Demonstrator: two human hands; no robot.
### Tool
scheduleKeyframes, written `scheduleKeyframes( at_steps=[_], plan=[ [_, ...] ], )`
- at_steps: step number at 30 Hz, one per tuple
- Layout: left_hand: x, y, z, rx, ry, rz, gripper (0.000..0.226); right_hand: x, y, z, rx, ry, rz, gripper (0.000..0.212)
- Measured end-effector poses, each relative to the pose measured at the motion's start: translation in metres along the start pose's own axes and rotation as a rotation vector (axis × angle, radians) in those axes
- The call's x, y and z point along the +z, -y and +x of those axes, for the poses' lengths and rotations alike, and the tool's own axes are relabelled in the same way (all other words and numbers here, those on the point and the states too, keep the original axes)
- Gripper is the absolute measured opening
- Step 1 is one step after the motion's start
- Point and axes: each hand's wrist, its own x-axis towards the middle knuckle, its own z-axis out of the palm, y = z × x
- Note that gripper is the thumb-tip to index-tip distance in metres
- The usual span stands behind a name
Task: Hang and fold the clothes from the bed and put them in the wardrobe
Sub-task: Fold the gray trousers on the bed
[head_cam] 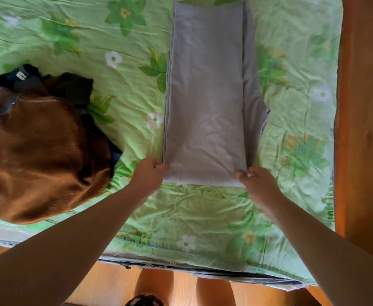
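Observation:
A pale grey garment, folded lengthwise into a long strip, lies flat on the green flowered bed sheet, running away from me. My left hand pinches its near left corner. My right hand pinches its near right corner. The near edge of the strip lies between the two hands. On the left of the bed a heap holds a brown fleecy garment with dark navy clothes under and behind it.
A wooden bed frame borders the bed on the right. The mattress's near edge runs across the bottom, with wooden floor and my legs below it. Bare sheet lies between the heap and the grey strip.

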Motion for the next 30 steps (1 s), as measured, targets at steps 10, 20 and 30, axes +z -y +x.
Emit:
scheduleKeyframes(
  at_steps=[10,20,30],
  plan=[
    [-0.001,0.006,-0.007,0.004,0.04,-0.086,0.017,0.017,-0.011,-0.01,0.058,-0.088,0.171,0.021],
    [-0.03,0.01,0.003,0.301,0.166,-0.12,0.062,-0.036,0.005,-0.009,-0.135,0.336,0.161,0.061],
    [-0.069,-0.061,0.057,0.45,0.142,-0.107,0.031,-0.077,0.045,0.059,-0.857,-0.208,-0.199,0.028]
  ],
)
